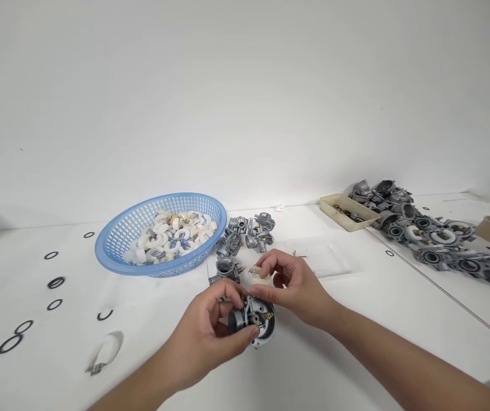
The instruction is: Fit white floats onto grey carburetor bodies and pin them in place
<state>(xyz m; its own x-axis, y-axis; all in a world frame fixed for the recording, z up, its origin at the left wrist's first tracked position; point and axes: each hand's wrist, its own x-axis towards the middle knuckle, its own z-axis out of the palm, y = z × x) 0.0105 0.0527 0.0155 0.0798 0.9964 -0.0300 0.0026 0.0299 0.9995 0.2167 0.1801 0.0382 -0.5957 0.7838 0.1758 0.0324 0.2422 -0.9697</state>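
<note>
Grey metal part (pixel 255 319) sits in the left hand (pixel 213 331), with the fingers closed around it, over the white bench (pixel 150 319). The right hand (pixel 296 282) pinches a small pale piece (pixel 262 278) in its fingers, just beside the metal part. 1 blue basket (pixel 114 240) holds lots of white bits (pixel 182 234).

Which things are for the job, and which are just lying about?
For the job:
metal part, in the left hand
whitish piece, in the right hand
probably the blue basket of white pieces

Just lying about, I think:
black rings, on the left
white loop with the metal end
cream tray
</note>
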